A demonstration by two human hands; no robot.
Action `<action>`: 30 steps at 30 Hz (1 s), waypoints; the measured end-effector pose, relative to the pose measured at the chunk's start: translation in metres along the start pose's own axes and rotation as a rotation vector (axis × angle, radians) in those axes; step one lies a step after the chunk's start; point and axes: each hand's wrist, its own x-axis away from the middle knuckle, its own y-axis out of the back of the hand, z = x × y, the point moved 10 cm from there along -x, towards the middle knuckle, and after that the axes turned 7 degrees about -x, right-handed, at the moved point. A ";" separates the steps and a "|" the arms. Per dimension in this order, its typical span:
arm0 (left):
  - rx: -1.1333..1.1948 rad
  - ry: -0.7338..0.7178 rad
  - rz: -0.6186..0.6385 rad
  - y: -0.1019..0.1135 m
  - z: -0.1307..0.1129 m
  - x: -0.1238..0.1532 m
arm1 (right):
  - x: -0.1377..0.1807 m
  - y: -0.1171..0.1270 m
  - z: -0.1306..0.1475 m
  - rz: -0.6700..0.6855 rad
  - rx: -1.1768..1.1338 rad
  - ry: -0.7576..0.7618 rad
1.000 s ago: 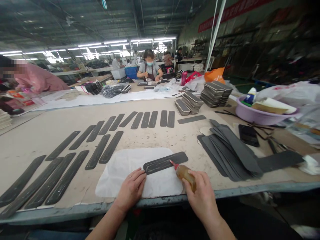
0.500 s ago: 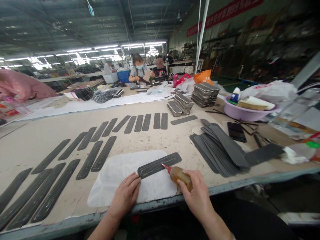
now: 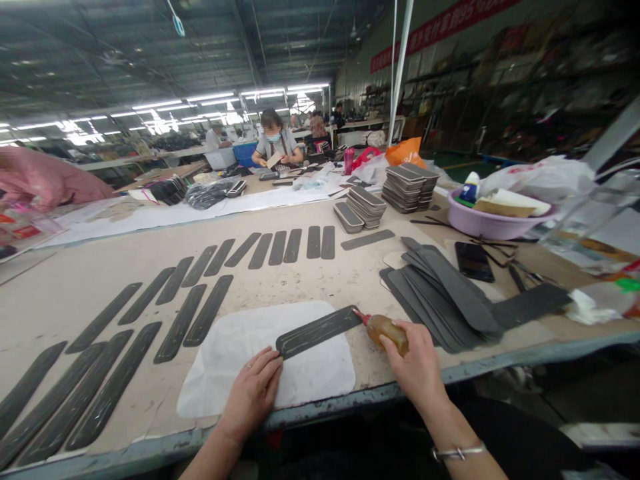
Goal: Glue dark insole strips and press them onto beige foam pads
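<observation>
A dark grey strip (image 3: 320, 330) with rounded ends lies tilted on a white sheet (image 3: 225, 373), thin glossy lines running along its top. At its left end my left hand (image 3: 257, 383) rests on the sheet, fingers stretched out and fingertips touching the strip. My right hand (image 3: 417, 360) is wrapped round a squeeze bottle (image 3: 387, 333) of amber glue with a red nozzle. The bottle is tilted, its tip at the strip's right end. Several similar strips (image 3: 120, 383) with glossy tops lie spread to the left and behind.
Overlapping dark grey pieces (image 3: 440, 300) lie to the right, beside a phone (image 3: 474, 261). Behind them stand stacked strips (image 3: 410, 187) and a purple basin (image 3: 493, 223). The table's front edge (image 3: 320, 407) runs close before me. Across the table, a masked person (image 3: 277, 143) handles a flat piece.
My right hand has moved right with the glue bottle, taking its tip from the strip's middle to its right end. More glossy lines show on the strip. My left hand stays put.
</observation>
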 end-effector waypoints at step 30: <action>-0.095 0.014 0.320 -0.011 0.000 -0.019 | 0.037 -0.004 -0.002 0.001 -0.189 -0.097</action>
